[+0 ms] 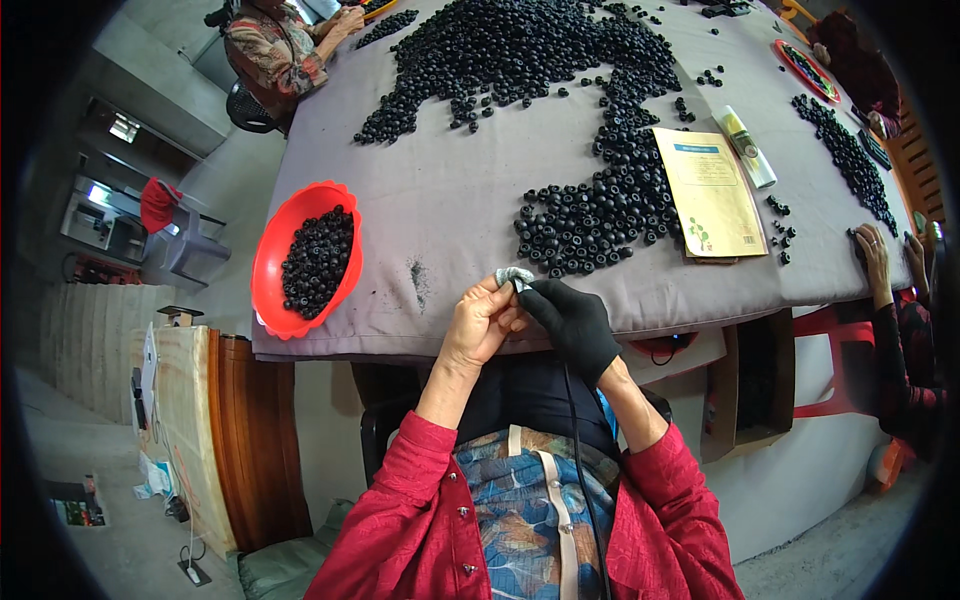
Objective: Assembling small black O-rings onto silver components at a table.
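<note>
By one table, two hands (one gloved) hold one pale scrap.

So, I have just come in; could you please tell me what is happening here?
At the near edge of the grey cloth-covered table, a bare left hand and a black-gloved right hand pinch a small pale grey piece; what it is, I cannot tell. Small round black beads lie in a large heap beyond, and more sit in the scalloped red bowl at the left.
</note>
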### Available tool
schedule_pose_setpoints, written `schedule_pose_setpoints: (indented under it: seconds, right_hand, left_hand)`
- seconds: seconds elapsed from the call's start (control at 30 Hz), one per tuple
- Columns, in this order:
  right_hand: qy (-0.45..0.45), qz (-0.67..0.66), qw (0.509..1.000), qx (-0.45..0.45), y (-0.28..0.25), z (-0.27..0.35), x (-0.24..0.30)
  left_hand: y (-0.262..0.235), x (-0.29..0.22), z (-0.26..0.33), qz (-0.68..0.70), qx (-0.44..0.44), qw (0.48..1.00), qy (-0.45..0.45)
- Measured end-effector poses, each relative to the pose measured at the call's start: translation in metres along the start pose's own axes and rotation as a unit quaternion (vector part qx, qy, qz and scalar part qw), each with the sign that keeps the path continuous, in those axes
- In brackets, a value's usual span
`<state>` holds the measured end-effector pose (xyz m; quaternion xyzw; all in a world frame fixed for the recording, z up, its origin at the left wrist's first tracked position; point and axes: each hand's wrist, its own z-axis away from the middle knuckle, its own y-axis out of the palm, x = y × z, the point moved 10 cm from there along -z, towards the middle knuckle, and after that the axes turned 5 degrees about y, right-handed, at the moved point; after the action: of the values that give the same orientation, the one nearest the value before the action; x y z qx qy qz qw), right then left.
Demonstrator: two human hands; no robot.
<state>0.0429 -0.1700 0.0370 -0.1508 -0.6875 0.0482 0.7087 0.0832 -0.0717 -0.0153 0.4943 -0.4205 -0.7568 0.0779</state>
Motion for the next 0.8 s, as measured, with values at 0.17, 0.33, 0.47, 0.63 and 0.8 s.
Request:
schedule_pose_setpoints:
  seconds: [0.17, 0.33, 0.47, 0.63, 0.8]
  right_hand:
    - [0.004, -0.009, 1.000, -0.008, -0.0013, 0.0003, 0.0021]
    - [0.012, 0.011, 1.000, -0.023, -0.0016, -0.0003, -0.0003]
    - [0.018, 0.015, 0.999, -0.025, -0.0026, -0.0009, -0.0014]
    - [0.004, 0.004, 1.000, 0.007, -0.0006, 0.0006, 0.0008]
    - [0.003, 0.012, 1.000, 0.029, 0.0032, 0.0010, 0.0020]
  left_hand:
    - [0.0003, 0.0008, -0.0007, 0.001, 0.000, 1.000, -0.001]
    - [0.0022, -0.0002, -0.0003, 0.000, 0.021, 1.000, 0.017]
    - [0.0024, -0.0006, -0.0005, 0.005, 0.017, 1.000, 0.023]
    - [-0.0017, 0.0002, 0.0004, 0.016, 0.010, 0.999, 0.032]
    - [-0.0043, 0.0001, -0.0010, 0.012, 0.007, 0.999, 0.034]
